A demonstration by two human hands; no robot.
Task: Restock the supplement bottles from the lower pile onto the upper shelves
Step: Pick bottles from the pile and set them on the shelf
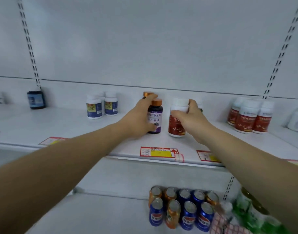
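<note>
Head view looks across a white upper shelf (pixel 63 125), with a lower shelf (pixel 97 215) beneath it. Both bare forearms reach in from below. Left hand (pixel 136 119) wraps the side of a purple bottle (pixel 155 116) with a copper cap, standing upright mid-shelf; a second copper cap (pixel 147 94) shows just behind the fingers. Right hand (pixel 192 115) grips a red-labelled white bottle (pixel 177 121) near its cap, thumb in front and fingers round the back, the bottle upright on the shelf just right of the purple one. Lower down sit about ten drink cans (pixel 180 210) in two rows, blue and orange, with a blurred green pack (pixel 249 211) beside them. Far right on the upper shelf stand three red-labelled bottles (pixel 249 115) in a cluster; left of centre, three white bottles with blue labels (pixel 100 106), possibly a fourth hidden behind. One dark blue jar (pixel 36 100) stands far left. Three red-and-yellow price tags (pixel 157 152) line the shelf edge.
</note>
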